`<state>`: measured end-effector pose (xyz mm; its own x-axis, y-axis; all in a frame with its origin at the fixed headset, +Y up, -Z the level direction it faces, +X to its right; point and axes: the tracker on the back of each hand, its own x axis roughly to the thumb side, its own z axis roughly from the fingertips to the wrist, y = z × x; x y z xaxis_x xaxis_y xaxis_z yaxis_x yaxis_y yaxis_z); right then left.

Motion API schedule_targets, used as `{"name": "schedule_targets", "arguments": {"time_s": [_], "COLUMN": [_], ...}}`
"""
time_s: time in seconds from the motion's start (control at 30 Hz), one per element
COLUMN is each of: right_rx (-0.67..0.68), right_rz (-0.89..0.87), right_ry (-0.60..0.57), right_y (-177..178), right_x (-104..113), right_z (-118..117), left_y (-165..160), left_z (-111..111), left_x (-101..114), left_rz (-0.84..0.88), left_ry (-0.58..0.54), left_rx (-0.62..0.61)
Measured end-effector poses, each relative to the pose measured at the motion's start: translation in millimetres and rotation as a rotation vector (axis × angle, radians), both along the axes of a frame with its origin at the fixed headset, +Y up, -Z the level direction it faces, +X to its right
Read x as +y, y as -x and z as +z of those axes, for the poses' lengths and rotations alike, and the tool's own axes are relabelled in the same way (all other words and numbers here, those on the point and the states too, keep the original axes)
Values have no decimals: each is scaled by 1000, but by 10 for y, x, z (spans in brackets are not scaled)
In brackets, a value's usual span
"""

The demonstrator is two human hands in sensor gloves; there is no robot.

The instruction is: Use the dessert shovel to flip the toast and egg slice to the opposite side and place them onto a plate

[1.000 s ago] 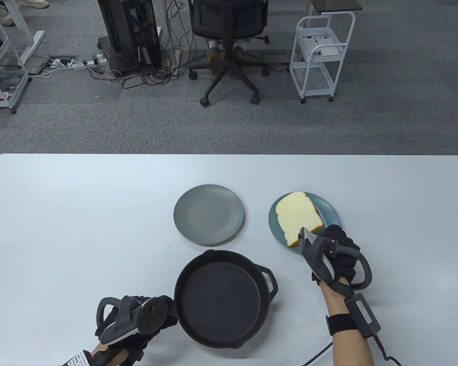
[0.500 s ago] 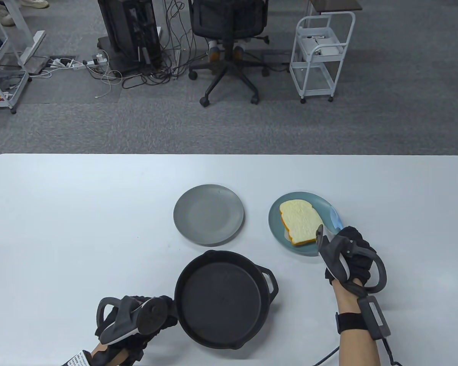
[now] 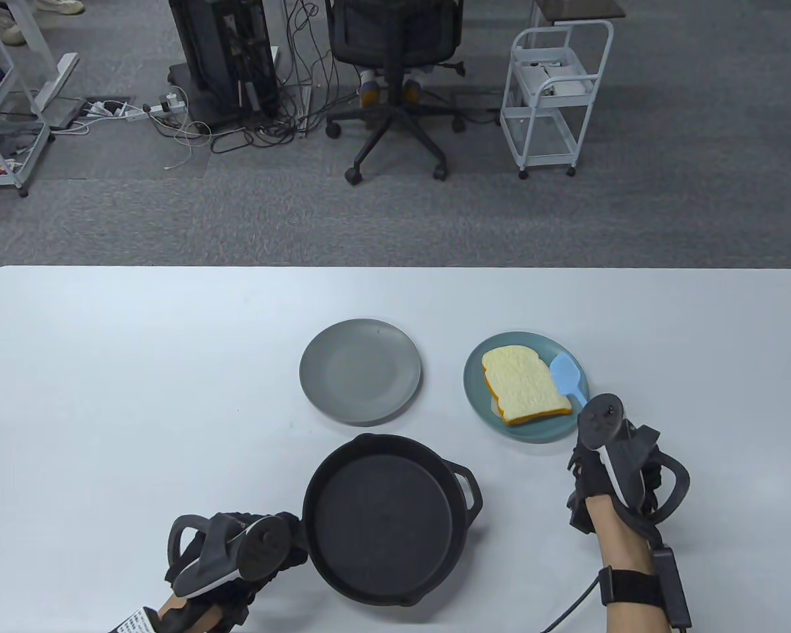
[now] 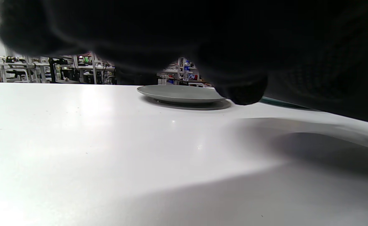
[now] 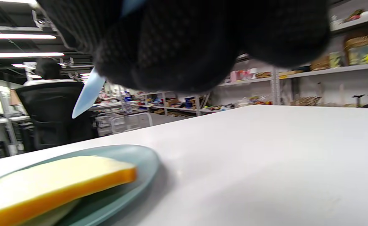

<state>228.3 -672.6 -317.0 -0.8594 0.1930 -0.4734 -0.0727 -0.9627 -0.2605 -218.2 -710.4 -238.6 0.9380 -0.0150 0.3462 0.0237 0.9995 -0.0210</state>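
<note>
The toast (image 3: 524, 386) lies flat, pale face up, on the teal plate (image 3: 542, 432). A pale sliver that may be the egg slice (image 3: 497, 409) peeks from under its near left edge. My right hand (image 3: 610, 465) grips the blue dessert shovel (image 3: 567, 377), whose blade hangs just right of the toast. In the right wrist view the blade (image 5: 88, 94) is raised above the toast (image 5: 55, 182) and plate (image 5: 141, 161). My left hand (image 3: 237, 550) is curled at the left side of the empty black pan (image 3: 382, 514); the handle is hidden beneath it.
An empty grey plate (image 3: 360, 379) sits left of the teal one, also low in the left wrist view (image 4: 180, 93). The pan's small helper handle (image 3: 469, 491) points toward my right hand. An office chair (image 3: 395, 86) and a white cart (image 3: 554, 99) stand beyond the table.
The toast dropped from the tilted shovel to lie flat on the teal plate. My right hand drew back to the right and nearer, and the blade came out beside the toast. The left hand stayed.
</note>
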Motion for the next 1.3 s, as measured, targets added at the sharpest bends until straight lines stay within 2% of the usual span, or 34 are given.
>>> {"name": "schedule_targets", "arguments": {"time_s": [0.23, 0.4, 0.57, 0.7, 0.87, 1.07, 1.3], "right_rx": [259, 415, 533, 574, 572, 548, 538], "right_rz": [-107, -247, -358, -411, -425, -451, -475], "right_ry": [-47, -53, -41, -15, -39, -30, -13], "right_y": [490, 875, 1095, 1143, 1111, 1022, 981], "right_x": [57, 12, -55, -132, -158, -225, -268], "right_z": [263, 459, 588, 641, 700, 735, 743], "left_y": [9, 23, 54, 59, 46, 3, -12], "left_z": [-17, -29, -49, -69, -87, -121, -177], "left_x": [-6, 0, -1, -16, -50, -184, -315], "left_rz": [-8, -5, -6, -21, -19, -59, -129], "left_ry": [5, 5, 5, 11, 22, 55, 96], "left_rx": [10, 16, 23, 20, -4, -76, -83]}}
